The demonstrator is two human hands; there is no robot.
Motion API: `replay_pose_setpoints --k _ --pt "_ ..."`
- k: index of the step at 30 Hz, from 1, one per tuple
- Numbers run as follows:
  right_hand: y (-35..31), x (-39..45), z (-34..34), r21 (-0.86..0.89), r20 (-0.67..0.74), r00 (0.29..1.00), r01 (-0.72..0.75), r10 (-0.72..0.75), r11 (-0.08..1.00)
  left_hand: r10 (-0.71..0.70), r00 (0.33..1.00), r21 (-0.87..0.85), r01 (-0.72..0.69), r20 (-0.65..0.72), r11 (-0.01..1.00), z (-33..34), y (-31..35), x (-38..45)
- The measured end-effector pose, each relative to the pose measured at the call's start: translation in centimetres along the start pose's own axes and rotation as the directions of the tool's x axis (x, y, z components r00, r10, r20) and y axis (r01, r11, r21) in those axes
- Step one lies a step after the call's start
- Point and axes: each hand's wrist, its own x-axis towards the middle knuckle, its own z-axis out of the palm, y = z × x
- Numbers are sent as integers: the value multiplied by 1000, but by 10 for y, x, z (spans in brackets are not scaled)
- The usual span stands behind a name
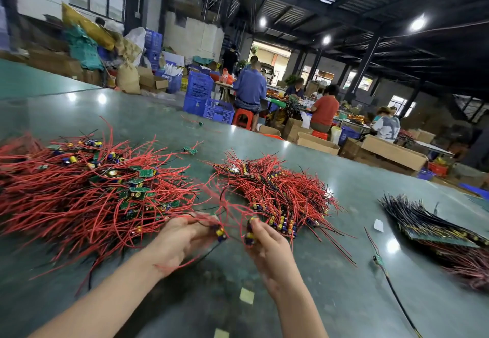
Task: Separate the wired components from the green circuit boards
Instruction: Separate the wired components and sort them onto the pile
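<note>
Left hand (185, 234) is pinching a wired capacitor (221, 232) with curled fingers; right hand (267, 247) is gripping a second one (250, 235), probably pulling the pair apart. Both are working over the table (158, 115), between two heaps. Left of the hands, the unsorted heap (87, 192) is still carrying green circuit boards (137, 192); right of them, the separated pile (277, 192) is lying, apparently kept apart to avoid remixing.
</note>
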Motion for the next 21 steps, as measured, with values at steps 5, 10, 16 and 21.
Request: replay_pose_setpoints --k 5,10,16,21 --pt "-5 6 -8 126 -287 955 121 -81 985 249 948 277 -190 -196 942 18 18 -16" --pt "-4 6 -11 -8 -458 861 247 -223 969 180 909 103 -152 -375 983 16 18 -8" --pt "-18 4 -17 361 -616 786 342 -53 868 9 977 -278 -70 -215 958 13 23 -5" --pt "-16 3 -8 470 -428 898 314 -98 825 53 993 281 -20 -110 959 30 7 -7"
